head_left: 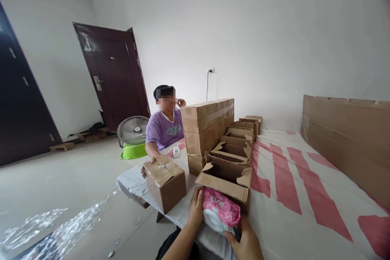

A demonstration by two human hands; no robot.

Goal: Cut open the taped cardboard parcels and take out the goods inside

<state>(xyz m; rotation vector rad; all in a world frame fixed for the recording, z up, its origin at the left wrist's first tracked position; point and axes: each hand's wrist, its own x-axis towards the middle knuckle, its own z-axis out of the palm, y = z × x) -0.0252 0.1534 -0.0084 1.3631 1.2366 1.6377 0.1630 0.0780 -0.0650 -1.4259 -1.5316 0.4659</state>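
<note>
A pink and white soft pack of wipes [221,208] is held between my two hands, in front of the nearest open carton. My left hand [196,206] grips the pack's left end, and my right hand [242,235] closes on its lower right end. Just beyond the pack, the open cardboard carton [225,183] has its flaps folded outward; its floor is hidden from me. More open cartons [234,146] run in a row behind it toward the wall.
Taped closed boxes [195,130] stand stacked left of the row. Across the table, a person in a purple shirt [164,130] rests a hand on a closed carton [169,189]. A tall cardboard panel [344,134] stands at right. A fan [135,132] is on the floor.
</note>
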